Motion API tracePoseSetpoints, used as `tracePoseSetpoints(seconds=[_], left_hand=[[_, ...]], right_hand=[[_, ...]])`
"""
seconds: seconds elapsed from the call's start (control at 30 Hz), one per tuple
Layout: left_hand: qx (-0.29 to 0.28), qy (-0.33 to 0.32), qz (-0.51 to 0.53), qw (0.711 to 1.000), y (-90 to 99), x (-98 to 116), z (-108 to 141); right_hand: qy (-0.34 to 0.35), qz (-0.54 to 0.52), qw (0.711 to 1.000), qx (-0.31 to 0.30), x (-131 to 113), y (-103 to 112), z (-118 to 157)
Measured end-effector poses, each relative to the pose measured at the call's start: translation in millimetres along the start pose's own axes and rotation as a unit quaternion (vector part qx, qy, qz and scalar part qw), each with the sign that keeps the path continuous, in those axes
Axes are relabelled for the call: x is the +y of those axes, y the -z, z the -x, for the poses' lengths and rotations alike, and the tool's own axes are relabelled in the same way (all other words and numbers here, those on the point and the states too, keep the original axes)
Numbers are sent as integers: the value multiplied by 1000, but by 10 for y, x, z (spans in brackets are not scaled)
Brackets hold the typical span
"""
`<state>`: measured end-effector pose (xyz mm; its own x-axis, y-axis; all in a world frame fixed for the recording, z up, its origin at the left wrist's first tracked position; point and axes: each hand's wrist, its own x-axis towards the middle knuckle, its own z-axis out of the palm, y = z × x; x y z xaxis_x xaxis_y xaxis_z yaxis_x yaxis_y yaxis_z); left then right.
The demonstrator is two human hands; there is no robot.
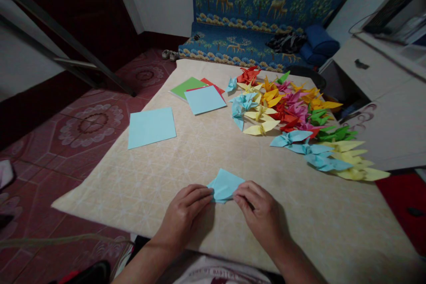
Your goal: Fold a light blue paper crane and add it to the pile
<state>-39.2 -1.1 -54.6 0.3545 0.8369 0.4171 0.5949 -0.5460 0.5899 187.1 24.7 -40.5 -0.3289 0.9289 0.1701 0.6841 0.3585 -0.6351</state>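
Note:
Between my two hands, near the front edge of the table, is a folded piece of light blue origami paper (226,185). My left hand (189,206) pinches its left side, fingers pressed together. At its right corner my right hand (258,206) has thumb and forefinger closed on the paper. The folded piece has layered flaps and a pointed top; its lower folds are partly covered by my fingers. Farther left lies a flat light blue sheet (152,128). Another light blue sheet (205,100) rests over a red sheet (213,83) and a green sheet (189,87).
Several folded paper cranes (293,106) in blue, yellow, red, pink, orange and green cover the table's back right. A cream cloth covers the table (159,186). Behind it stands a blue bench (233,40) with deer patterns; a white cabinet (372,97) is at right, a metal ladder (66,35) at left.

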Motion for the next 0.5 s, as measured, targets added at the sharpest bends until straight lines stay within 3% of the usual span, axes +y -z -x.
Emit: tracePoseSetpoints(seconds=[0.27, 0.5], left_hand=[[20, 87, 25, 996, -25, 50, -125], [35, 109, 54, 992, -45, 20, -149]], right_hand=[[-78, 23, 997, 2, -90, -5, -41], [-95, 63, 993, 32, -103, -69, -58]])
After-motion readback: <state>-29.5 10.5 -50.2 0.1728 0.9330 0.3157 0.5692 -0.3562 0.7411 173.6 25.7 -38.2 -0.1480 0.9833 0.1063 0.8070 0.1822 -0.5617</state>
